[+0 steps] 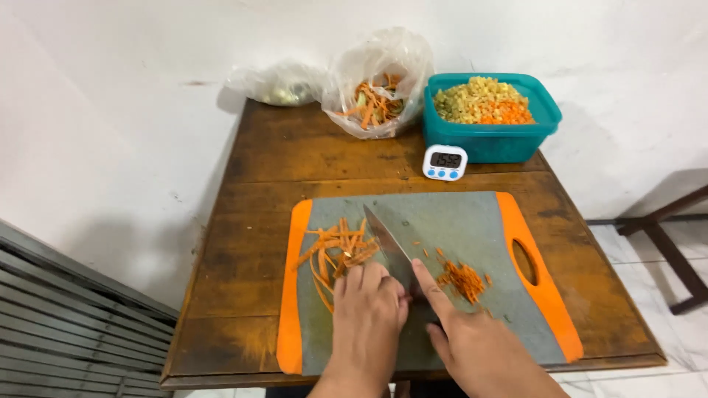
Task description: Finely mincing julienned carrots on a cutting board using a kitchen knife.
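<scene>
Right hand (pixel 479 350) holds the knife (pixel 389 245) over the grey cutting board (pixel 472 221); left hand (pixel 366 318) rests on carrot strips (pixel 335 250). Diced carrot (pixel 463 280) lies beside the blade.

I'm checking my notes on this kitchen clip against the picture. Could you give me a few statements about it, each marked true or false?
1. The right hand holds a knife over the cutting board. True.
2. The carrot strips lie right of the blade. False: they lie left of it, by the left hand.
3. The teal container is empty. False: it holds diced vegetables.
4. A small white timer stands in front of the container. True.
</scene>
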